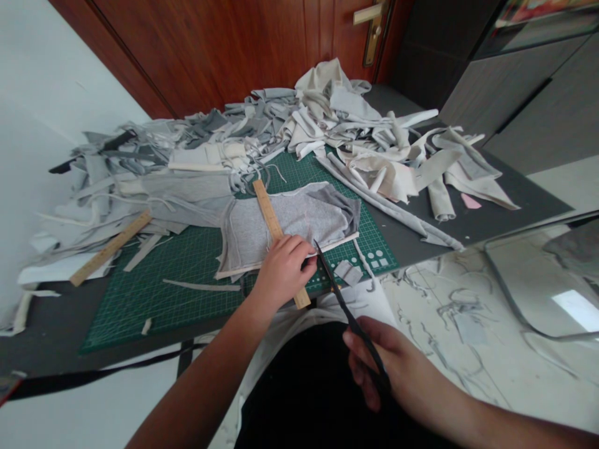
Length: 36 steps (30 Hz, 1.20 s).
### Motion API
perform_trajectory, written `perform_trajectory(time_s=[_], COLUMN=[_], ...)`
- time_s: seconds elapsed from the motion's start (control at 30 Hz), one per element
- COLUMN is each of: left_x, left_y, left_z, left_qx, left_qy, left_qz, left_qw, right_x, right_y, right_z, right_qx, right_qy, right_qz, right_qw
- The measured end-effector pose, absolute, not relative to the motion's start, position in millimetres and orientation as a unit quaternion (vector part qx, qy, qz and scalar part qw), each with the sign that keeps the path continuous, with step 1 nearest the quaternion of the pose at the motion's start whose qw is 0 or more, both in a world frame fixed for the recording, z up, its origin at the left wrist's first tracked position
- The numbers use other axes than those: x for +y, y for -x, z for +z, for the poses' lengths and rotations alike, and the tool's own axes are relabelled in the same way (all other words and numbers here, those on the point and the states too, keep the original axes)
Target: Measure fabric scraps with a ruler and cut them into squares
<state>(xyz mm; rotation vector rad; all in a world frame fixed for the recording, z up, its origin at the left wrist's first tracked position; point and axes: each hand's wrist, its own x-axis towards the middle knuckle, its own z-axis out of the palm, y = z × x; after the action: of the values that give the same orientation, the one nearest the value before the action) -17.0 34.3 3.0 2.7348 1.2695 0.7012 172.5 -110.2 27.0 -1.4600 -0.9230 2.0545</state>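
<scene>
My right hand [374,362] grips the handles of black scissors [344,302], whose tips point away from me at the near edge of a grey fabric piece [299,215]. My left hand [286,268] lies over a wooden ruler [266,209] that crosses the fabric. Its thumb and fingers pinch the fabric edge just left of the scissor tips. Whether the blades have fabric between them I cannot tell. Beneath the fabric lies a green cutting mat [187,249] with a printed grid.
Heaped grey and cream fabric scraps [253,125] line the back of the dark table [412,234]. A second wooden ruler [112,246] lies at the left. Small scraps [349,272] sit near the front edge, and offcuts [468,312] litter the floor. A wooden door [234,50] stands behind.
</scene>
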Motion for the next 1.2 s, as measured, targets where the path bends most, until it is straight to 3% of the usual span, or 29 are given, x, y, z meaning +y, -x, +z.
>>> perform_trajectory(time_s=[1.2], left_x=[34], left_y=[17], left_z=[0], left_qx=[0.416], left_qy=[-0.871], left_qz=[0.251], left_qw=[0.073], right_x=[-111], right_y=[-167], right_z=[19], right_qx=[-0.312], right_qy=[0.528], right_qz=[0.757], right_qw=[0.226])
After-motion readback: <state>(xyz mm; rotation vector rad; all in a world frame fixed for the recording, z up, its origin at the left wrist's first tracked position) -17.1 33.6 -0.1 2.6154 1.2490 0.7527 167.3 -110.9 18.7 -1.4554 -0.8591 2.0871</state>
